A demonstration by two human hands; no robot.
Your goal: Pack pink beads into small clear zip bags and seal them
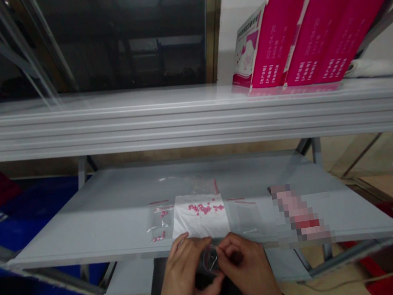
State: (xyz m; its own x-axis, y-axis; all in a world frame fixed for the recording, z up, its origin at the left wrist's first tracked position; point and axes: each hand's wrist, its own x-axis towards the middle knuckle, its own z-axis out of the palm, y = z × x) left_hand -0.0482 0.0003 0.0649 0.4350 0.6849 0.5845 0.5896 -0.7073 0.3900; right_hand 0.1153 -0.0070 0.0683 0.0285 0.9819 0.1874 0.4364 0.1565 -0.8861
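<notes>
The upper shelf (192, 118) hangs low over the table (93, 222), leaving only a flat slot above the surface. In the middle of the table the way is taken by a white sheet (202, 223) strewn with pink beads (203, 208), with small clear bags (159, 219) just beside it on the left and more bags (245, 214) on the right. The table's far left part lies bare. On the upper shelf, pink boxes (299, 41) fill the right end; its left stretch stands open
</notes>
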